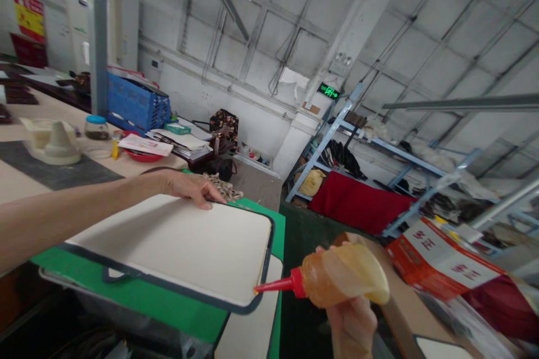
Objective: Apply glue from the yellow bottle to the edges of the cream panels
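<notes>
My right hand [353,317] is wrapped round a squeeze bottle [337,275] of amber liquid, probably glue. Its red nozzle points left, with the tip at the near right corner of a white panel [177,241] with a dark rim. A little orange-yellow shows at that tip. My left hand [191,188] grips the panel's far edge, fingers on the white face and the rest hidden behind. The panel lies over a green tabletop [168,297], and another pale panel [250,331] shows partly beneath it.
On the bench to the left are a cream plastic dispenser [54,143], a blue-lidded jar [96,127], a red dish [145,156] and a blue crate [137,102]. A cardboard box [391,297] and an orange-white carton [442,258] stand right. Blue shelving [387,151] rises behind.
</notes>
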### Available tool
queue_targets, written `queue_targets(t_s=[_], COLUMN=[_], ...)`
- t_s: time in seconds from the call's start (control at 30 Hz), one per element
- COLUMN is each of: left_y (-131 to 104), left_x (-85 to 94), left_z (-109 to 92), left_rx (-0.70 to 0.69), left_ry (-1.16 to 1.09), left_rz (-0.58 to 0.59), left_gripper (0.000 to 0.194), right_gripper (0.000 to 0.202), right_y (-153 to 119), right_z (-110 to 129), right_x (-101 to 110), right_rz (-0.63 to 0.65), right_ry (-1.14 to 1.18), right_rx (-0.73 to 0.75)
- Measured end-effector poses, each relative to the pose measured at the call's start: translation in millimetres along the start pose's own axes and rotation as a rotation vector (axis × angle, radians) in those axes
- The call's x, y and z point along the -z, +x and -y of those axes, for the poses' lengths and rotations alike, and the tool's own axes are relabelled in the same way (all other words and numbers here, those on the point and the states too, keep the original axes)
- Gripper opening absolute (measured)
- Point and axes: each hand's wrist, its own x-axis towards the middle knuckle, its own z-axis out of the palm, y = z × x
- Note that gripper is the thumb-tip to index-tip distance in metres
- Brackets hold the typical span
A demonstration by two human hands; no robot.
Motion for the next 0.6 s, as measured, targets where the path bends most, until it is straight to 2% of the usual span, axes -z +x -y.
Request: queue_targets(t_s=[0.27,0.47,0.53,0.6], left_y=[-1,-1,-2,-2], left_x=[5.5,9.6,8.2,5.8], left_z=[8,19,21,24], left_rx=[0.016,-0.026,-0.036,-0.048], left_ry=[-0.138,-0.157,-0.162,-0.171], left_rz=[0.000,-0.047,-0.046,-0.049], left_gripper=[0.057,0.065,0.069,0.072], right_gripper=[0.069,0.071,0.071,0.069], right_y=[-2,-7,-9,-12], right_z=[-9,-15,-16,-18], right_x=[15,18,15,13], right_rz=[-0.032,-0.242,-0.266,-0.231], right_ry=[-0.024,-0.017,-0.036,-0.070], right_rx=[0.041,0.111,0.149,0.209])
